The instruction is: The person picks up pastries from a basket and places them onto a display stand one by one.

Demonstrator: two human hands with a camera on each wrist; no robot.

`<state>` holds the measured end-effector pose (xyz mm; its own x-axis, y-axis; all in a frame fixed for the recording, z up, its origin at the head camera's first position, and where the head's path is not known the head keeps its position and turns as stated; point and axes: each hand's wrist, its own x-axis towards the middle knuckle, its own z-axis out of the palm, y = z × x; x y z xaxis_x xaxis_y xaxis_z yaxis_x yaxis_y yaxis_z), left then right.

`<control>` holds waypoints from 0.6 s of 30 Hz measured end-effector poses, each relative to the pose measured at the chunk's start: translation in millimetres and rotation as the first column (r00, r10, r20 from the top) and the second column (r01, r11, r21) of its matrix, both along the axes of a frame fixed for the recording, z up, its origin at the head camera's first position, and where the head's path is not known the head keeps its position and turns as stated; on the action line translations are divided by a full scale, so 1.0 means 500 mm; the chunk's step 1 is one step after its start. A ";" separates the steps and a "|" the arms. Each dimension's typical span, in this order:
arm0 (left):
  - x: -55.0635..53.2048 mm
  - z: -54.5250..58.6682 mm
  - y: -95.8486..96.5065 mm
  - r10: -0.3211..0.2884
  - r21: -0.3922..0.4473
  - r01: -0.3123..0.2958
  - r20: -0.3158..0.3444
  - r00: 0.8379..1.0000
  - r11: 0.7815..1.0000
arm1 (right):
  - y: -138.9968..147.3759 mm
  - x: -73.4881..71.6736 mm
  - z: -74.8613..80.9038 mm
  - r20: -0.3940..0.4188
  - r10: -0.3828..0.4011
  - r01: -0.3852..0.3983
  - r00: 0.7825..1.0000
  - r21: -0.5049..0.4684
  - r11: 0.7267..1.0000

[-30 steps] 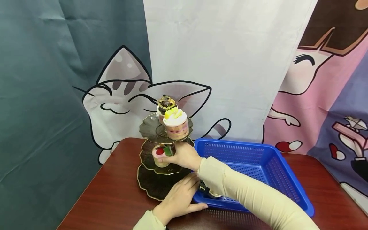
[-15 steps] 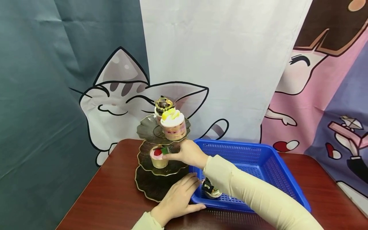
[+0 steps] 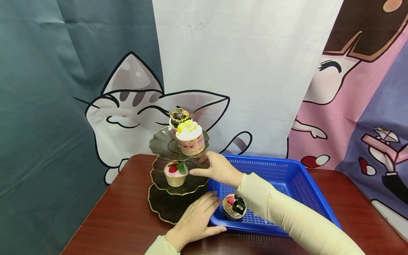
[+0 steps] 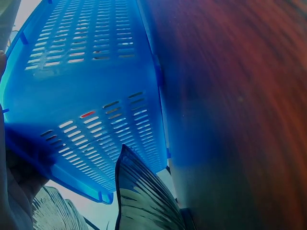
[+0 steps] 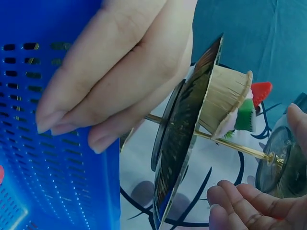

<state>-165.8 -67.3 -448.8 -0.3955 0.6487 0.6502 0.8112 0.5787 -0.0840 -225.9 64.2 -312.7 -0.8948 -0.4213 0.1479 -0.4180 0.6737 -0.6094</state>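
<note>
A pale-cased cupcake (image 3: 175, 180) topped with strawberry and kiwi stands upright on the middle tier of a dark, gold-rimmed three-tier cake stand (image 3: 158, 177). Just right of it is my right hand (image 3: 221, 170), thumb and fingers spread apart with nothing between them. In the right wrist view, that hand's fingers (image 5: 230, 199) and thumb surround space near the stand's gold post, away from the cupcake. My left hand (image 3: 197, 216) rests at the near left corner of the blue basket (image 3: 266, 158), fingers draped over its rim.
A layered dessert cup (image 3: 191, 142) with yellow fruit and another cup (image 3: 179, 116) with chocolate topping stand on the top tier. Inside the basket's near left corner sits a fruit-topped cupcake (image 3: 233, 208). A patterned curtain (image 3: 264, 71) hangs behind the red-brown table (image 3: 111, 216).
My right hand has let go of the strawberry-kiwi cupcake and drawn back to the right. The cupcake stays on the middle tier; the one in the basket now shows more. My left hand stays put.
</note>
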 end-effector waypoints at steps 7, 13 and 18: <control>0.001 -0.001 0.000 -0.002 0.001 0.002 0.001 1.000 1.000 | 0.026 0.009 0.000 -0.013 0.010 -0.010 1.000 -0.028 1.000; 0.000 0.001 -0.001 -0.008 -0.002 0.008 0.007 1.000 1.000 | 0.051 0.020 0.002 -0.023 0.029 -0.031 0.999 -0.063 0.998; 0.000 0.004 -0.003 0.001 -0.014 -0.001 0.025 1.000 1.000 | 0.069 0.030 0.004 -0.015 0.029 -0.030 0.999 -0.081 0.996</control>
<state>-165.9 -69.0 -447.1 -0.4121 0.6574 0.6308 0.8126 0.5783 -0.0718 -210.8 98.6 -310.6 -0.8797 -0.4337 0.1950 -0.4457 0.6093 -0.6558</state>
